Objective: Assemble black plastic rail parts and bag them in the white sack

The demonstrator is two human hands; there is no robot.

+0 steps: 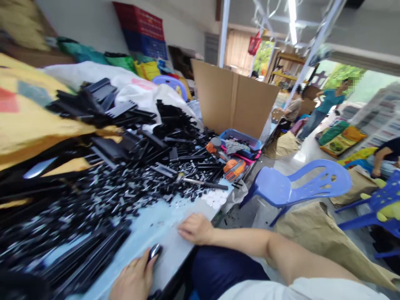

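At the near edge of the light blue table (156,221), my left hand (133,277) is closed on a small, shiny black rounded piece (155,251), which shows beyond the thumb. My right hand (196,229) rests on the grey strip (175,246) along the edge, fingers curled inward; anything inside them is hidden. Ahead of both hands spreads a heap of small black plastic pieces (109,191). Long black strips (87,258) lie left of my left hand. A hammer-like tool with a dark handle (206,183) lies on the heap.
Orange power tools (234,168) and a blue basket (240,137) stand at the table's far end, before a cardboard sheet (234,100). A yellow sack (37,112) bulges at left. Blue plastic chairs (296,187) and brown paper (331,237) are at right. Other people (326,102) are farther back.
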